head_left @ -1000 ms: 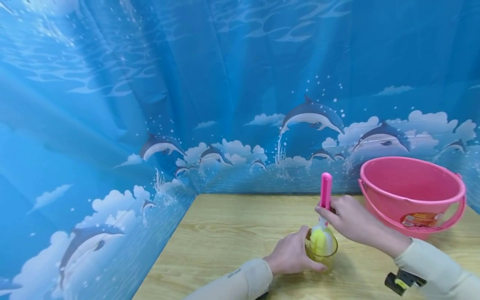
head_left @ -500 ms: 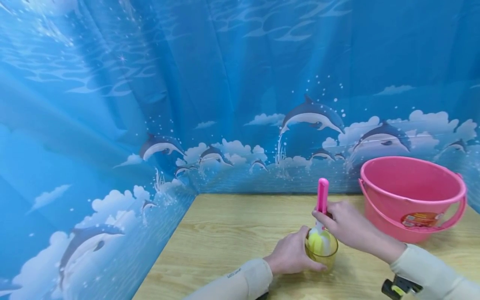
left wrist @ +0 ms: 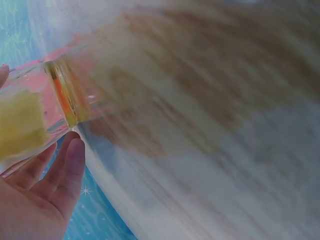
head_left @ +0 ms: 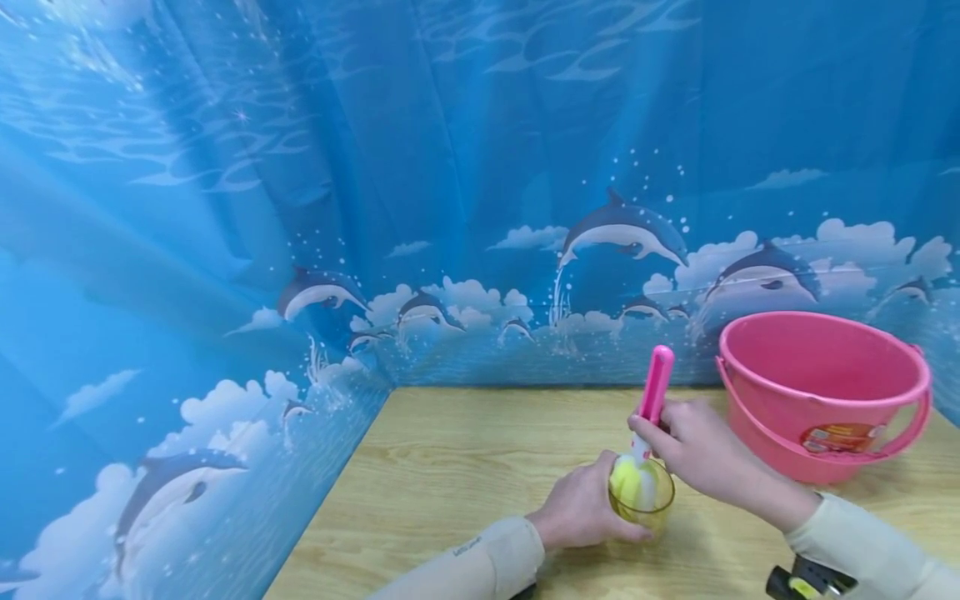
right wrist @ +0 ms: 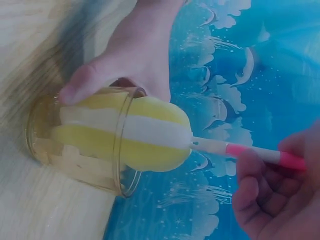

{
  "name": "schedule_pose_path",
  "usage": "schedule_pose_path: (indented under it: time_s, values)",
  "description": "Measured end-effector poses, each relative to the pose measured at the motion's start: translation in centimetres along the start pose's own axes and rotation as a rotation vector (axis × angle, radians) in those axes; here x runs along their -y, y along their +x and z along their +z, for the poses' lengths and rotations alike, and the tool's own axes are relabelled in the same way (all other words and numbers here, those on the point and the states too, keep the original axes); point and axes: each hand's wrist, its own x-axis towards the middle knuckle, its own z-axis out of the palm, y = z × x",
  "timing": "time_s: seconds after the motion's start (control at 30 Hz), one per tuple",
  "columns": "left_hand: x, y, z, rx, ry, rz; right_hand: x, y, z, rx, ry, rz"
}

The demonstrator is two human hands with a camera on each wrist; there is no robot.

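A clear amber glass cup (head_left: 656,517) stands on the wooden table, and my left hand (head_left: 581,508) grips it round its left side. In the left wrist view the fingers (left wrist: 72,165) curl along the glass. My right hand (head_left: 693,442) holds the pink handle (head_left: 657,387) of a sponge cup brush. Its yellow-and-white sponge head (right wrist: 155,132) sits partly inside the cup, the top bulging above the rim in the right wrist view. The handle tilts to the right in the head view.
A large pink bucket (head_left: 825,358) with a carrying handle and a label stands at the right, close beyond my right hand. A blue dolphin-print curtain (head_left: 465,208) hangs behind and to the left of the wooden table (head_left: 450,450).
The brush dipped lower into the cup, then its handle swung over to the right and rose slightly. My right hand moved with it; the left hand and the cup stayed in place.
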Motion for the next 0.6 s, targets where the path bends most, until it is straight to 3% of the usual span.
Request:
schedule_pose_path:
  time_s: [0.2,0.37,0.6]
  values:
    - [-0.1,0.2,0.0,0.014,0.016,-0.015,-0.4,-0.4,0.6,0.0,-0.035,-0.026]
    - [0.0,0.2,0.0,0.012,0.064,-0.023,-0.6,-0.6,1.3,-0.002,-0.066,-0.001]
    - [0.0,0.3,0.0,0.024,0.059,-0.031,-0.4,-0.7,1.1,0.001,-0.042,0.029]
